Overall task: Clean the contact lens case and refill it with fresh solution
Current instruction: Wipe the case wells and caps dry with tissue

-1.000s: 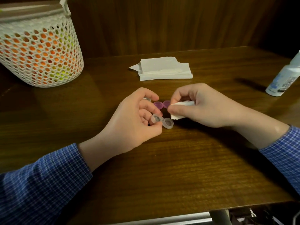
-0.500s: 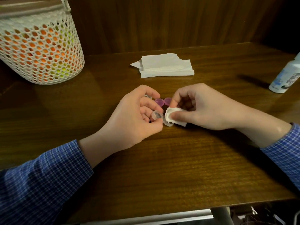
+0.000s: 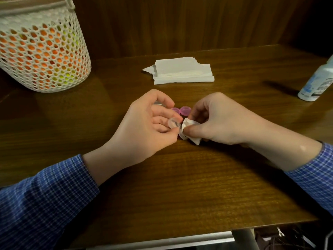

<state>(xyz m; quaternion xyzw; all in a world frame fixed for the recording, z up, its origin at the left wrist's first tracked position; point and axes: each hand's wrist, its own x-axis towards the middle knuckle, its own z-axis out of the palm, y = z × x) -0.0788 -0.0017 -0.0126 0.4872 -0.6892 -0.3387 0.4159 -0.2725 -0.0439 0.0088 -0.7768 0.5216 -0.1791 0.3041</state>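
My left hand (image 3: 147, 125) pinches the clear contact lens case (image 3: 173, 123) just above the wooden table (image 3: 180, 186); one round well shows, tilted toward me. My right hand (image 3: 219, 120) pinches a small white piece of tissue (image 3: 189, 131) and presses it into the case's other well, which the tissue hides. Two pink caps (image 3: 183, 110) lie on the table just behind my fingers. A white solution bottle (image 3: 317, 82) stands at the far right edge.
A stack of white tissues (image 3: 182, 72) lies at the middle back. A white mesh basket (image 3: 41, 53) with orange and yellow contents stands at the back left. A wooden wall panel runs behind the table.
My right hand has brought the tissue from beside the case onto its right well and now presses it in. My left hand has tipped the case up slightly.
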